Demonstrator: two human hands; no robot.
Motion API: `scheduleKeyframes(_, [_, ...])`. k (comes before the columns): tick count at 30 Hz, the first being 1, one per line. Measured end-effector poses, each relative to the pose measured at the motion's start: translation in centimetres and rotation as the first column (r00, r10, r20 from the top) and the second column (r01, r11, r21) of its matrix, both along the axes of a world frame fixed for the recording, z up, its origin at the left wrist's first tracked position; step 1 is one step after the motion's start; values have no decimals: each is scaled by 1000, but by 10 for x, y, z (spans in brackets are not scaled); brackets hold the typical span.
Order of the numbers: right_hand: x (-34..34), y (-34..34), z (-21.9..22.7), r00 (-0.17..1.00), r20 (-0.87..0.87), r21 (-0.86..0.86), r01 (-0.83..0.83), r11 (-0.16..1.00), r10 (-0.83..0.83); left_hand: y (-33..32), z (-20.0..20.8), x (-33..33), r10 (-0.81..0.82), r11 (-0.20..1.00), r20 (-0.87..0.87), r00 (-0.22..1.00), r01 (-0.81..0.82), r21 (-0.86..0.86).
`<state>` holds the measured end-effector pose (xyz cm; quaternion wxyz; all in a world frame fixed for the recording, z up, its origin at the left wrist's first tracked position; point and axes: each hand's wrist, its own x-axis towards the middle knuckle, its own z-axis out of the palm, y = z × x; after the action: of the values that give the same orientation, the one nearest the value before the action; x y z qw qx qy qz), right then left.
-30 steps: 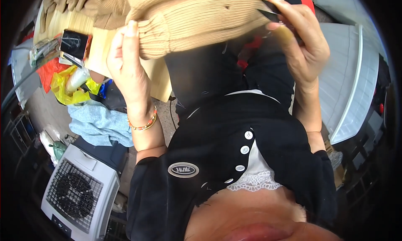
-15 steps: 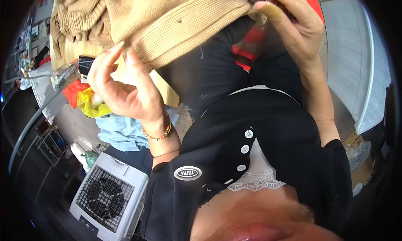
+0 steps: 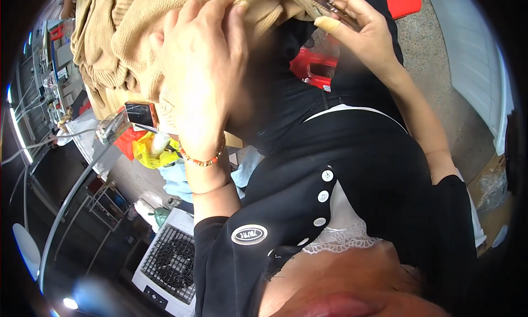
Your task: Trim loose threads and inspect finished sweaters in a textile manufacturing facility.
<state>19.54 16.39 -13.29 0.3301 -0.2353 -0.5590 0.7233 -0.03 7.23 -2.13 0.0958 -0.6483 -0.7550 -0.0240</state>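
A beige ribbed knit sweater is held up in front of me across the top of the view. My left hand, with a beaded bracelet on its wrist, grips the sweater's ribbed hem from below, fingers curled over the edge. My right hand pinches the same hem further right, near a small dark piece at the edge. Below the hands I see my own black buttoned top with white lace trim.
A white box fan stands on the floor at lower left. Blue cloth, a yellow bag and a cluttered workbench lie to the left. A red object sits beyond my body. A white panel runs along the right.
My left hand rose from an open pose beside the sweater and closed on its hem. The sweater shifted left and upward, and the view tilted.
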Motion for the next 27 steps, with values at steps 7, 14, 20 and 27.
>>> scheduleKeyframes(7, [-46,18,-3,949,-262,571,299,765,-175,6,2,-7,162,987,422,892,-143,-78])
scheduleKeyframes(14, [-26,12,20,970,-149,720,238,651,-190,7,4,0,256,950,864,433,-277,-143])
scheduleKeyframes(20, [-50,17,-4,911,-308,809,403,428,-275,7,4,1,229,954,892,389,-271,-127])
scheduleKeyframes(27, [-40,8,15,963,-165,770,261,582,-213,1,2,-4,221,956,885,409,-272,-112])
